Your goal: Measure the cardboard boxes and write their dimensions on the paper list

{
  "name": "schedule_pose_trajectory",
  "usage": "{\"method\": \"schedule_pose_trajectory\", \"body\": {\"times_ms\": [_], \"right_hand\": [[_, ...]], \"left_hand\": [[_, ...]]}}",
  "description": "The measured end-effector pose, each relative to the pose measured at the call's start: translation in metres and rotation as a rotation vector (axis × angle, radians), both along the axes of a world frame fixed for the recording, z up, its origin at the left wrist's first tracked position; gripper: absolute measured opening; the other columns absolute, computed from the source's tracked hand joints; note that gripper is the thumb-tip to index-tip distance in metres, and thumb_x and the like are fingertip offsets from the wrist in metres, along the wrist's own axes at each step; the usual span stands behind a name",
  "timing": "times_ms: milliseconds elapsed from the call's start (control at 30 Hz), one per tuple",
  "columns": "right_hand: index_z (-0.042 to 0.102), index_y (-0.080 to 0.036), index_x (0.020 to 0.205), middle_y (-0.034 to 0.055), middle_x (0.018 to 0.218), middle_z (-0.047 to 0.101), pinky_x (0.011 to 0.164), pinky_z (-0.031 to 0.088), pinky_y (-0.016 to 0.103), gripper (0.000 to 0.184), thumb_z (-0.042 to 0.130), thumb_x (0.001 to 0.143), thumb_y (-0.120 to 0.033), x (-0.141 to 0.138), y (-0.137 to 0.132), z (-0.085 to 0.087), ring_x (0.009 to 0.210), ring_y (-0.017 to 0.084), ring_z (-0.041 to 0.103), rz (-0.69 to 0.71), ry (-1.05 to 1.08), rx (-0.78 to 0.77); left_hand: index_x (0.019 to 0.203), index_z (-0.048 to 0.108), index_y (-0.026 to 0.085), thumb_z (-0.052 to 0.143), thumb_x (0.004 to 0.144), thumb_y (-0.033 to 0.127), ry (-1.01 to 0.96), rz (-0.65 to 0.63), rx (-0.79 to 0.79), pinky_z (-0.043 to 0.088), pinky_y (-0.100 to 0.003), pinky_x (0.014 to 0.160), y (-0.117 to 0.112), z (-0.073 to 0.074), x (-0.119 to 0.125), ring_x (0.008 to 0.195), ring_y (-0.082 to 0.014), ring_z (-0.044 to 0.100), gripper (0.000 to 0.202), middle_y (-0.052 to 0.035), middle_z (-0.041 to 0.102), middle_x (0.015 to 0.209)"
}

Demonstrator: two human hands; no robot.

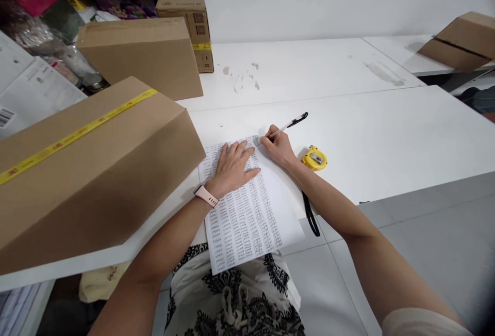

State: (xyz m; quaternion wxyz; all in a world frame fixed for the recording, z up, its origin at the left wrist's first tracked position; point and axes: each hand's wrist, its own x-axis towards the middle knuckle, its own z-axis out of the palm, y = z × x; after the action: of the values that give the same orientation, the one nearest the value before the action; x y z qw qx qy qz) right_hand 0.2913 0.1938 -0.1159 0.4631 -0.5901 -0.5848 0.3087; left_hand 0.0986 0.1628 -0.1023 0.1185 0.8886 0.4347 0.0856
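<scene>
A sheet of paper (247,222) covered in columns of small handwriting lies on the white table, its lower part jutting past the front edge over my lap. My left hand (232,165) rests flat on its upper part, fingers spread, with a pink band on the wrist. Close to the sheet's upper right corner, my right hand (279,146) grips a pen (296,121) with a black clip and cap end; its tip is hidden by my fingers. Just right of that wrist sits a yellow tape measure (315,158), and a black strap (310,216) hangs over the table edge below my forearm.
A large cardboard box (116,171) with yellow tape stands close on the left. Behind it are another carton (143,57), a smaller box (185,5) and wrapped goods. One more box (460,42) sits at the far right. The white table (386,134) runs along the wall.
</scene>
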Motion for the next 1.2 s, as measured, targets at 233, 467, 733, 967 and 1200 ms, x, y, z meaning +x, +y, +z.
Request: {"method": "schedule_pose_trajectory", "body": {"times_ms": [233,467,733,967,1200], "right_hand": [[0.043,-0.024,0.067,-0.0057,0.057,0.041,0.057,0.029,0.029,0.016,0.058,0.074,-0.025,0.0013,-0.0003,-0.0009,0.059,0.013,0.037,-0.001,-0.021,0.002],[0.043,-0.024,0.067,-0.0056,0.057,0.041,0.057,0.029,0.029,0.015,0.057,0.074,-0.025,0.0012,0.0011,-0.0032,0.058,0.013,0.037,-0.001,-0.017,0.01],[0.043,-0.024,0.067,-0.0056,0.057,0.041,0.057,0.029,0.029,0.015,0.056,0.073,-0.024,0.0008,0.0009,-0.0018,0.058,0.013,0.037,-0.022,-0.035,0.022],[0.043,-0.024,0.068,-0.0056,0.057,0.041,0.056,0.028,0.029,0.015,0.056,0.073,-0.023,0.0011,0.001,-0.0023,0.058,0.013,0.036,-0.016,-0.019,0.008],[0.043,-0.023,0.068,-0.0063,0.057,0.04,0.056,0.028,0.028,0.015,0.056,0.074,-0.023,0.0016,0.001,-0.0028,0.058,0.012,0.036,-0.017,-0.051,0.024]], "left_hand": [[0.148,0.048,0.02,0.054,0.098,0.053,0.0,-0.002,0.01,0.019,-0.058,0.124,0.0,-0.0007,-0.0004,0.149,-0.034,0.034,0.061,-0.0158,0.04,0.162],[0.149,0.048,0.018,0.053,0.098,0.053,0.015,0.002,0.001,0.019,-0.059,0.124,-0.0003,0.0001,0.0002,0.149,-0.0347,0.033,0.062,-0.0168,0.039,0.162],[0.15,0.047,0.016,0.055,0.098,0.052,0.032,0.014,-0.018,0.016,-0.057,0.126,-0.0014,0.0036,0.001,0.15,-0.0347,0.032,0.063,-0.0162,0.038,0.163],[0.149,0.048,0.019,0.054,0.098,0.053,0.019,0.007,0.007,0.019,-0.058,0.124,-0.0009,0.0019,0.0006,0.149,-0.0338,0.034,0.061,-0.0154,0.04,0.162],[0.15,0.048,0.013,0.055,0.098,0.052,0.011,0.001,-0.008,0.017,-0.058,0.124,-0.0009,0.0018,0.0004,0.15,-0.0356,0.032,0.064,-0.0187,0.038,0.163]]}}
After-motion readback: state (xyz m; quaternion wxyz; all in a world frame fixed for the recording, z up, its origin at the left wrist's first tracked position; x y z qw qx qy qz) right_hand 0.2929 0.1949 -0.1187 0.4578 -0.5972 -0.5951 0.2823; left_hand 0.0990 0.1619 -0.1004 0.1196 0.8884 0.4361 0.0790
